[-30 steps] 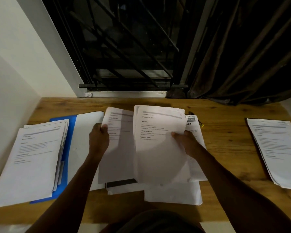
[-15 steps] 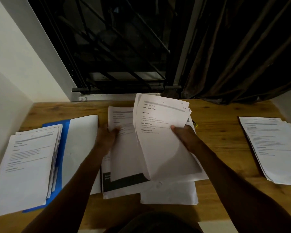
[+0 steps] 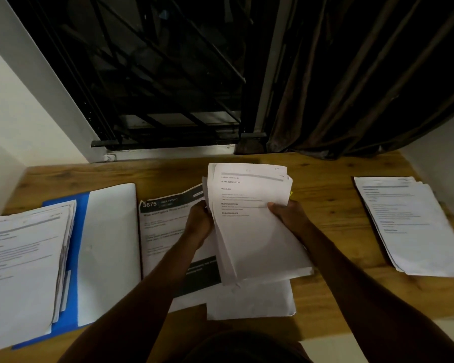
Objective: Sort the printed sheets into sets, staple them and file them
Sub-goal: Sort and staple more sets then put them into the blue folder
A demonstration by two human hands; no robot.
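**A bundle of sheets is held by both hands at the centre of the frame**

The held bundle [image 3: 249, 218] is kept a little above the wooden desk [image 3: 325, 184], tilted toward the camera. Its long axis runs from the upper centre to the lower centre of the frame and leans slightly to the lower right. Its left edge is gripped by the left hand [image 3: 198, 226], whose fingertips are hidden behind the paper. Its right edge is pinched by the right hand [image 3: 288, 216], with the thumb laid on the printed face.

Under the bundle, a sheet with a dark header [image 3: 165, 226] and some loose sheets [image 3: 249, 302] are lying flat. A thick pile [image 3: 21, 258] is resting on an open blue folder [image 3: 75, 258] at the lower left. A second pile [image 3: 409, 221] is placed at the right edge, well apart from the hands.

The sorting is judged to be unfinished. The second pile lies nearer to the right hand, and the folder lies nearer to the left hand. No stapler can be made out.
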